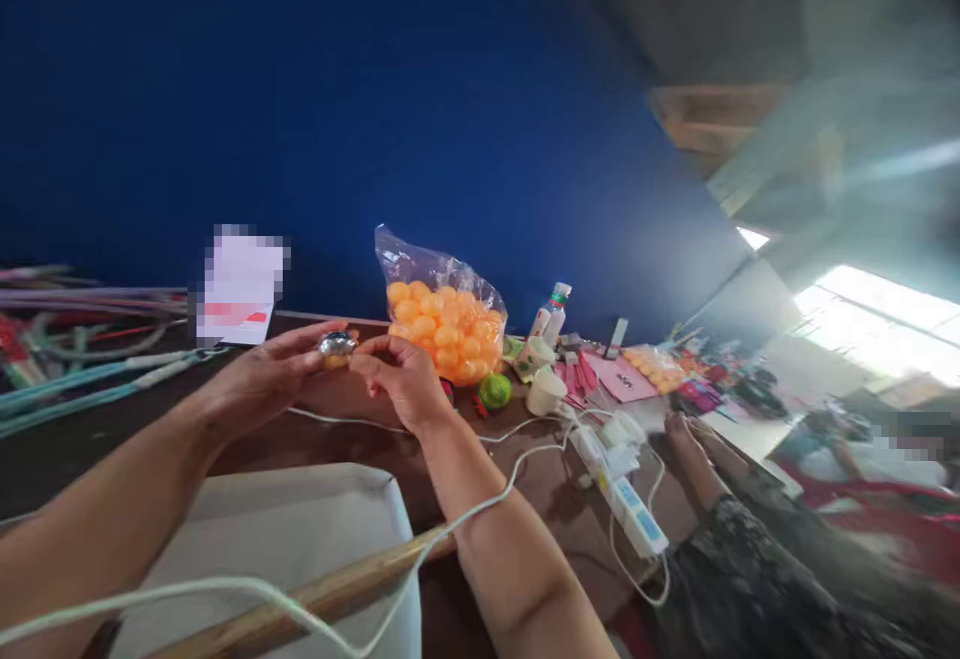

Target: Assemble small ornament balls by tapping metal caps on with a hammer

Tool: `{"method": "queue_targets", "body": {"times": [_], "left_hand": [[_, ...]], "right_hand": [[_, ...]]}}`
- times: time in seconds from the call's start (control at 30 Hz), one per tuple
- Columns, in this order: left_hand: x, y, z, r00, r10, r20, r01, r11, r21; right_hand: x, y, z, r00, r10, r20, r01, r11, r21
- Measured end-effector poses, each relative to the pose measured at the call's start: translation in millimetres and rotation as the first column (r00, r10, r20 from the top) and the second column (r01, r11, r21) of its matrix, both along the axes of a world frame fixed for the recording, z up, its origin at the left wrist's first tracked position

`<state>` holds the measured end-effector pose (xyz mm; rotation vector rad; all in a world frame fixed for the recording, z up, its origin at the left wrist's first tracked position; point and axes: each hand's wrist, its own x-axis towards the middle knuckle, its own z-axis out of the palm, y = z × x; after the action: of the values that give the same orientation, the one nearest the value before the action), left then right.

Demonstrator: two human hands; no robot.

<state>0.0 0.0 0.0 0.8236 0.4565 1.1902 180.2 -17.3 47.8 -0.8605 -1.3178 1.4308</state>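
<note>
My left hand (262,379) and my right hand (401,374) meet above a dark brown table (525,479). Between their fingertips sits a small shiny silver ball-shaped object (337,344) with an orange ball partly hidden under it. Both hands pinch it, the left from the left side, the right from the right. Just behind my right hand stands a clear plastic bag of orange balls (446,324). A white cable (480,509) crosses my right forearm.
A white tray (300,529) and a wooden stick (337,589) lie near me. A power strip (622,489), paper cups (544,389), a bottle (553,311), a green object (495,391) and pink papers sit to the right. Another person's hand (686,439) rests at the table's right. Tubes lie left.
</note>
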Motion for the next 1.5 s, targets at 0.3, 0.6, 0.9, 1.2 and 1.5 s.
{"method": "queue_targets", "body": {"times": [0.3, 0.6, 0.9, 1.2, 1.5], "left_hand": [[-0.3, 3.2, -4.7, 1.000, 0.015, 0.016, -0.014, 1.000, -0.012], [-1.1, 3.6, -7.0, 1.000, 0.026, 0.007, -0.026, 1.000, -0.016], [2.4, -0.1, 0.4, 1.000, 0.030, -0.003, -0.030, 1.000, -0.004], [0.3, 2.3, -3.7, 1.000, 0.016, 0.011, -0.017, 0.999, 0.029], [0.3, 2.9, -5.1, 1.000, 0.028, -0.008, -0.027, 1.000, 0.010]], "right_hand": [[2.3, 2.9, -3.2, 1.000, -0.005, 0.012, 0.004, 1.000, 0.013], [1.7, 1.4, -1.4, 1.000, -0.011, 0.009, 0.011, 1.000, 0.010], [1.8, 2.4, -3.9, 1.000, -0.012, -0.011, 0.012, 1.000, -0.019], [0.9, 0.7, -2.8, 0.999, -0.014, -0.043, 0.012, 0.999, -0.041], [2.0, 1.6, -3.4, 1.000, -0.003, -0.013, 0.003, 1.000, -0.024]]}}
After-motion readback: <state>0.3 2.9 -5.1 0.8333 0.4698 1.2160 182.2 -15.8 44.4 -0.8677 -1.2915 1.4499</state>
